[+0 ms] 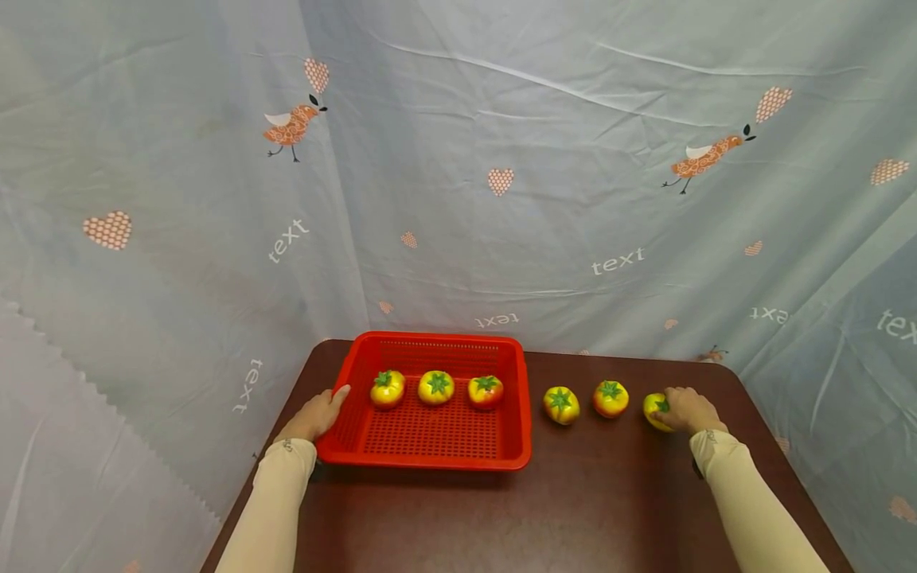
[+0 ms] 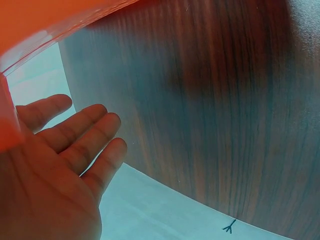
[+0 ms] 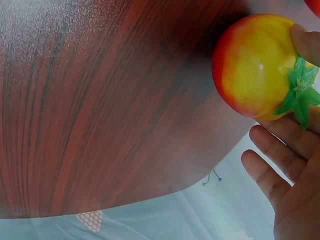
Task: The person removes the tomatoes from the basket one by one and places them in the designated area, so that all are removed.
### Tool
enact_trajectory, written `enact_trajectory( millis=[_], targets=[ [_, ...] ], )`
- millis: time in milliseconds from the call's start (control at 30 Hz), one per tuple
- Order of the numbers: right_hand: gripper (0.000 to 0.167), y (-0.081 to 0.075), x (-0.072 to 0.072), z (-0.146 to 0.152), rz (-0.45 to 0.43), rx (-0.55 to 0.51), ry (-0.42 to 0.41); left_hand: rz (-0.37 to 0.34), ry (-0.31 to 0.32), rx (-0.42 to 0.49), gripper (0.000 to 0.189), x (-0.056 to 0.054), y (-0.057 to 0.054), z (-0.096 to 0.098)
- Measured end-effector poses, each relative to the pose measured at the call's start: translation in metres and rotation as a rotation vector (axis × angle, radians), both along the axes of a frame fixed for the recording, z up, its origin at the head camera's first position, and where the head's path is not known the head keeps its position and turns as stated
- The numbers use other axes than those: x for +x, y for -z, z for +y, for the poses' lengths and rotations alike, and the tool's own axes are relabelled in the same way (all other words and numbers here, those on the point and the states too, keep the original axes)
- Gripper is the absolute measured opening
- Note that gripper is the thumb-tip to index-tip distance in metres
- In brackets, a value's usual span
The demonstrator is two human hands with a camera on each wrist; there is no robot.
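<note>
A red plastic basket [image 1: 430, 460] stands on the left of the table, with three yellow-and-red toy tomatoes in a row inside: one left [image 1: 388, 390], one in the middle [image 1: 436, 387], one right [image 1: 485, 392]. At its left rim my left hand [image 1: 317, 415] holds on, thumb over the edge and the other fingers loosely extended outside. To the right of the basket lie two more tomatoes [image 1: 561, 406] [image 1: 610, 399]. My right hand [image 1: 689, 410] grips the rightmost tomato [image 3: 255, 67], thumb on one side and fingers on the other; its green leafy top faces the palm.
The dark wood-grain table [image 1: 559, 501] has rounded back corners. A grey-blue curtain [image 1: 458, 239] printed with birds and hearts hangs behind it and along both sides.
</note>
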State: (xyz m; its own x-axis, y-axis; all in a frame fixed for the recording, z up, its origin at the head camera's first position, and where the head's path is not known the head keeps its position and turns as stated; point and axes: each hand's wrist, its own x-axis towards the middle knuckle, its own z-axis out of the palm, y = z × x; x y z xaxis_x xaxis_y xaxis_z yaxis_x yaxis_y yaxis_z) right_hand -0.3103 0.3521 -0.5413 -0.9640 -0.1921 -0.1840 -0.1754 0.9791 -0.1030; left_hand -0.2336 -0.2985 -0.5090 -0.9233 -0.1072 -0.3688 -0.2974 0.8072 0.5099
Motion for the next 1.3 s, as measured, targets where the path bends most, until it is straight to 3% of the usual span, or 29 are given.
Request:
enact_trajectory(
  millis=[1300],
  targets=[
    [0.065,0.0041,-0.0004,-0.0030,-0.026,-0.008,0.032,-0.002,-0.012,0.019,0.075,-0.0019,0.0039,-0.0008]
  ],
)
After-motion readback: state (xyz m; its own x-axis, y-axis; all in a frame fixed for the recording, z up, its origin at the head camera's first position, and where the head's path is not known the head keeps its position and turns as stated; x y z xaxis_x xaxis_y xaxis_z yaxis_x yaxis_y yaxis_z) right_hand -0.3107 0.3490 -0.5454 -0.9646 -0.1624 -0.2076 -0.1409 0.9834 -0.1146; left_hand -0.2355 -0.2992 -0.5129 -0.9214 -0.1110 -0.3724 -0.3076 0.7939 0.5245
